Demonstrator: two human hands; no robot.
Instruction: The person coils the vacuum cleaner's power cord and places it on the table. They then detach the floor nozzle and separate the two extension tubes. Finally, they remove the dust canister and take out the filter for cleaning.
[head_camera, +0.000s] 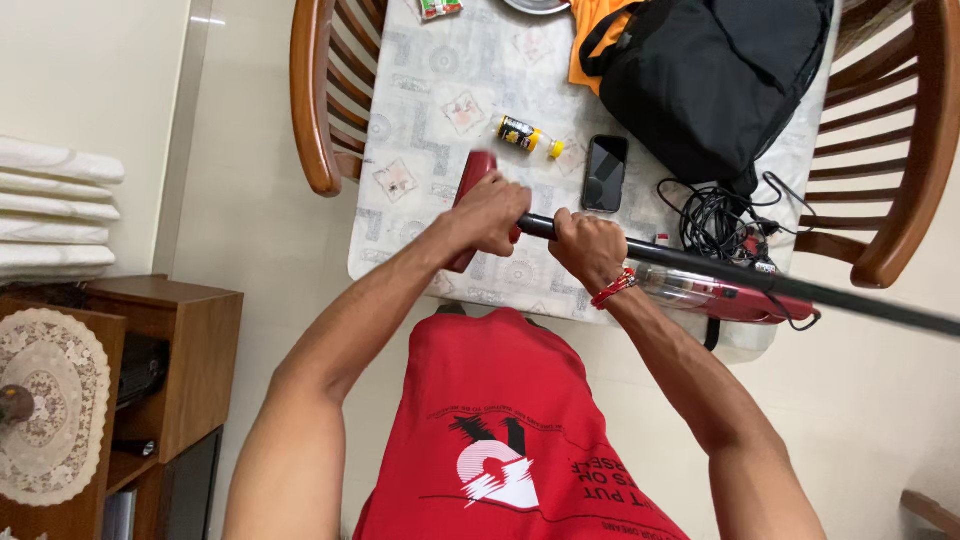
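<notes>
Left hand (492, 212) wrapped tight around the red handle (470, 180) of a stick vacuum, fingers curled over it, out above the near edge of the table (420, 120). Right hand (588, 245) just beside it on the right, closed in a fist around the black tube (720, 270), with a red string band (614, 289) on the wrist. Tube running from the two hands off to the right, long and thin, past the table edge and out of view. Red vacuum body (725, 298) with a clear dust cup lying on the table under the tube, near the right corner. Small yellow and black bottle (528, 136) on its side, a little farther out from the hands. Black phone (604, 172) lying flat just right of the bottle. Tangle of black cables (715, 215) right of the phone, close to the tube. Big black bag (715, 80) at the far right of the table, with an orange cloth (595, 35) peeking out beside it. Wooden chair (320, 90) on the left side, another wooden chair (900, 150) on the right. Brown wooden cabinet (170, 350) down on the left by the wall, white folded cushions (55, 205) above it. Red shirt (500, 440) at the bottom, close to the camera.
</notes>
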